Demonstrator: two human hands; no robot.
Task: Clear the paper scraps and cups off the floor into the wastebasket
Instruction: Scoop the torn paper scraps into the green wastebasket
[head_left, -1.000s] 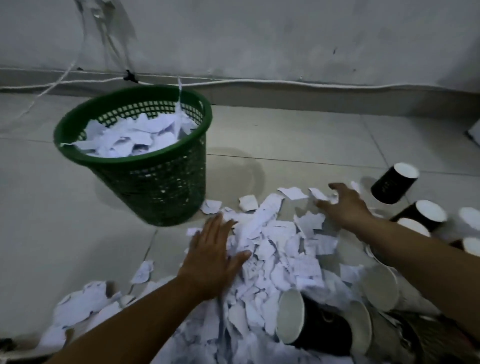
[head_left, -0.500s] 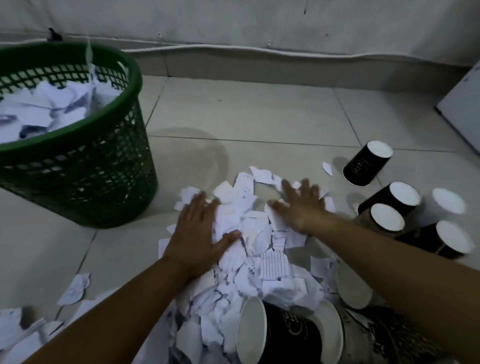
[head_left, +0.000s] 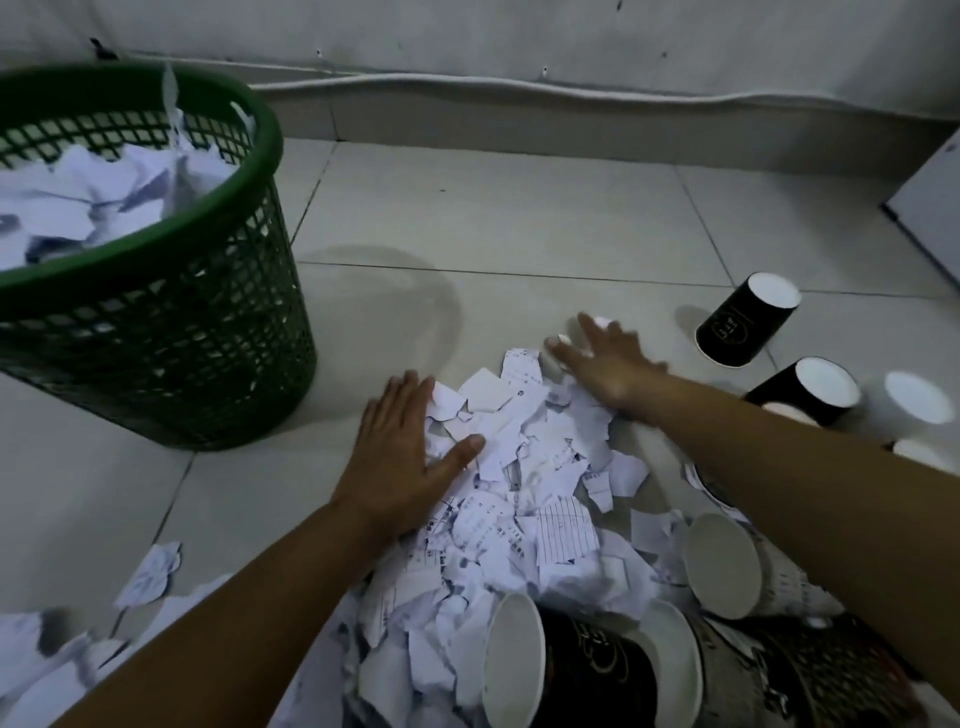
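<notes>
A heap of torn white paper scraps (head_left: 524, 493) lies on the tiled floor in front of me. My left hand (head_left: 400, 457) lies flat on the heap's left edge, fingers straight, thumb out to the right. My right hand (head_left: 602, 358) is spread flat at the heap's far right edge, with small scraps under its fingertips. The green mesh wastebasket (head_left: 171, 332) stands at the left, holding white scraps. Black paper cups lie on their sides: one (head_left: 743, 325) far right, another (head_left: 810, 389) behind my right forearm, one (head_left: 566, 670) near the bottom.
More loose scraps (head_left: 150, 574) lie at the lower left. Pale cups (head_left: 727, 566) rest among the paper under my right arm. A white cable (head_left: 467, 83) runs along the wall base. A white panel edge (head_left: 930, 218) shows at the right.
The view has swung right and closer, so the wastebasket sits further left. Both hands have drawn toward each other across the floor, bunching the scraps into a tighter heap.
</notes>
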